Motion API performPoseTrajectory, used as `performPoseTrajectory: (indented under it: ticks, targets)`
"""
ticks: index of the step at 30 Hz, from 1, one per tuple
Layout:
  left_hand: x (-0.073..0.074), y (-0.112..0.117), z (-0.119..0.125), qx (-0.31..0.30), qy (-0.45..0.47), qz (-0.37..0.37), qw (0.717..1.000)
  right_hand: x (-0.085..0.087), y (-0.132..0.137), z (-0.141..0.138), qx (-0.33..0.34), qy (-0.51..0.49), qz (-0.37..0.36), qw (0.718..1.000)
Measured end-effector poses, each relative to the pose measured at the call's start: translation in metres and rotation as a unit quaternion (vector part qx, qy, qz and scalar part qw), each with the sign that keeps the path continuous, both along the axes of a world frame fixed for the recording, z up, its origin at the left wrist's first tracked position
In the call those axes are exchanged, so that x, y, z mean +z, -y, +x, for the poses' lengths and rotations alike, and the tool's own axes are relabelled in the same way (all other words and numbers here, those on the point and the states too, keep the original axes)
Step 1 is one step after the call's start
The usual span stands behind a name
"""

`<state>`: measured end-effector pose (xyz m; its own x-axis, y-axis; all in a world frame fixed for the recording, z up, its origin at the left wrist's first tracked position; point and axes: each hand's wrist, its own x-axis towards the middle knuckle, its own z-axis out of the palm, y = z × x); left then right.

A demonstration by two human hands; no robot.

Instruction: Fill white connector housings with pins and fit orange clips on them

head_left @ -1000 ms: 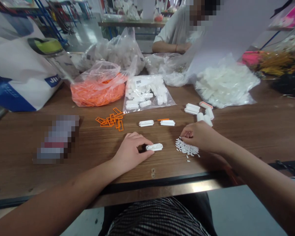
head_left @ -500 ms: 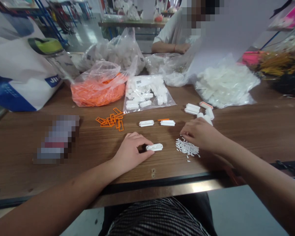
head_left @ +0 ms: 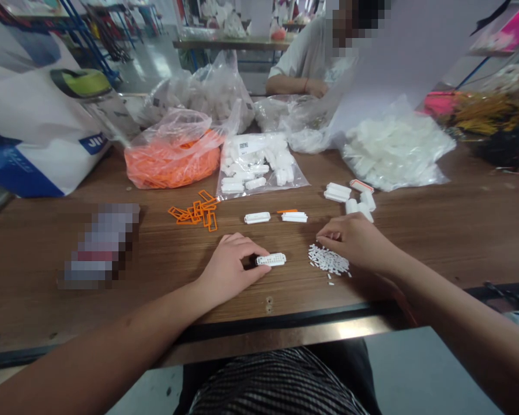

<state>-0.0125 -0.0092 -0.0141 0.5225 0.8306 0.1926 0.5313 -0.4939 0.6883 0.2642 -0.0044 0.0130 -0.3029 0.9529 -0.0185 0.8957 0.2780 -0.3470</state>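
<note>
My left hand [head_left: 236, 264] grips one end of a white connector housing [head_left: 273, 260] between thumb and fingers, its face with rows of small holes turned up. Over the far edge of a pile of small white plugs [head_left: 328, 260], my right hand [head_left: 348, 235] has its thumb and fingertips pinched together. Whatever the pinch holds is too small to make out. Beyond the hands lie two more white housings, one on the left [head_left: 257, 218] and one on the right [head_left: 294, 217], with an orange frame [head_left: 287, 211] just behind the right one.
Loose orange frames [head_left: 196, 212] lie left of centre, before a bag of orange frames [head_left: 173, 155] and a bag of white housings [head_left: 259, 161]. More white housings [head_left: 338, 192] sit right, near a bag of whitish parts [head_left: 398, 144]. A blurred flat object [head_left: 101, 245] lies left. Another person [head_left: 303, 63] sits opposite.
Almost nothing differs. My right hand stays pinched by the plug pile with only a tiny shift, and my left hand keeps the connector housing in the same place.
</note>
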Motion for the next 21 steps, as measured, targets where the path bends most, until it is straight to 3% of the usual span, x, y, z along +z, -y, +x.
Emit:
performPoseTrajectory:
  ticks: [14,18,21]
  targets:
    - [-0.003,-0.001,0.0,-0.001,0.005,0.015,1.0,-0.011,-0.003,0.002,-0.043,-0.033,-0.036,0.998]
    - [-0.004,-0.001,0.0,-0.003,0.004,0.018,1.0,-0.007,-0.003,-0.003,-0.078,-0.072,-0.05,0.993]
    - [-0.004,0.0,0.0,-0.002,0.005,0.019,1.0,0.003,0.001,-0.018,-0.065,-0.154,-0.027,0.986]
